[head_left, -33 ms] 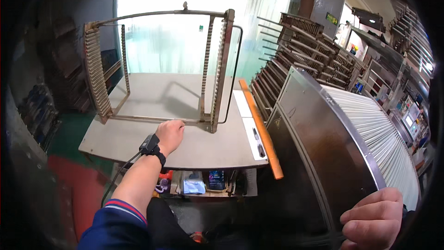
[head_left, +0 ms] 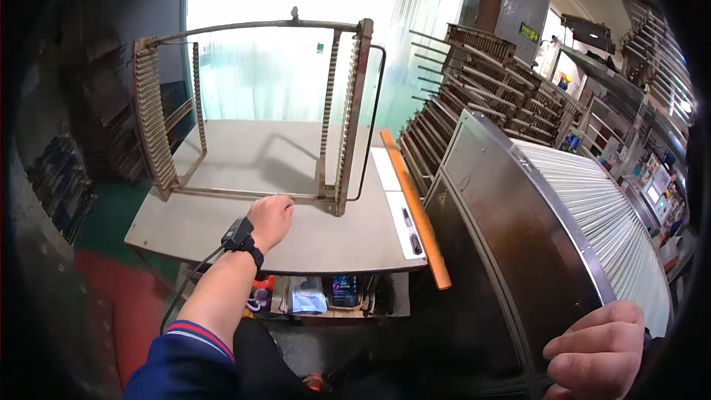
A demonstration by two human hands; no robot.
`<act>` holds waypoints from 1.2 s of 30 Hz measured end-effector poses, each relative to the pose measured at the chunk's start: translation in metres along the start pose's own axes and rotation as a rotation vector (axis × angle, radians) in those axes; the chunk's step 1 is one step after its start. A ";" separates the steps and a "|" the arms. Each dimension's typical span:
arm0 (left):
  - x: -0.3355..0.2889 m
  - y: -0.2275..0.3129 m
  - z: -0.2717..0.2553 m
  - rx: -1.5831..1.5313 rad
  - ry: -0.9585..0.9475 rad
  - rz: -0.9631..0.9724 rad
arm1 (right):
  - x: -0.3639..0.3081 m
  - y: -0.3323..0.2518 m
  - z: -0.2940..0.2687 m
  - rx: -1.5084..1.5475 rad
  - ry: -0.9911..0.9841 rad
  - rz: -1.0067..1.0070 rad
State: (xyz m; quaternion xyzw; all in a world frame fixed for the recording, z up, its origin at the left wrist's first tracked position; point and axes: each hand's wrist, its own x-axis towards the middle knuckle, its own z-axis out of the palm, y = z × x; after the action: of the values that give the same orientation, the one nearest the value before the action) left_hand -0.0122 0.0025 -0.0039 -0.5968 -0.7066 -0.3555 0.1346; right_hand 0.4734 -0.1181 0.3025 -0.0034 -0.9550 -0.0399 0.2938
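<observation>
Left grip [head_left: 269,221] is curled, knuckles up, at the lower front rail of a hollow, rectangular, brown metal rack [head_left: 355,104] with notched side posts; whether the fingers clasp that rail or merely rest against it cannot be made out, since the back of the hand hides them. Right grip [head_left: 596,352] is loosely bent at the near end of a large cabinet [head_left: 518,237] with dark panels and a steel edge; at this dim rim of the view, whether it holds the edge is likewise unclear.

The rack stands upright on a pale grey worktop [head_left: 333,243], its front left foot just beside the left edge, its front right foot well in from the near edge. Along the right edge lie a long, flat orange strip [head_left: 414,207], a white paper sheet [head_left: 395,204] and, on the sheet, a slim dark tool [head_left: 415,243].

The step in hand looks like steadying or placing the rack one-handed. Any further shift would call for a sure hold on the rail and care at the left edge.
</observation>
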 end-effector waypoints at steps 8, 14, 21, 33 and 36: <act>-0.002 -0.005 -0.001 0.001 -0.013 0.005 | -0.004 -0.007 0.004 -0.088 0.087 0.022; 0.001 -0.007 0.001 0.004 -0.007 0.006 | 0.021 -0.022 -0.021 -0.198 -0.239 0.238; 0.004 0.002 0.000 -0.004 -0.001 0.024 | -0.009 -0.002 -0.004 -0.034 0.093 0.024; -0.005 -0.011 0.004 -0.053 0.077 -0.007 | 0.037 -0.058 -0.011 -0.225 0.353 0.052; 0.001 -0.012 0.008 -0.037 0.080 0.011 | 0.033 -0.050 -0.011 -0.256 0.353 -0.018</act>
State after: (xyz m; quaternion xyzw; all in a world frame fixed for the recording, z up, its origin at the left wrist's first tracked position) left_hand -0.0217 0.0080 -0.0132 -0.5886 -0.6906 -0.3912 0.1535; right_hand 0.4505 -0.1697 0.3265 -0.0251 -0.8760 -0.1637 0.4531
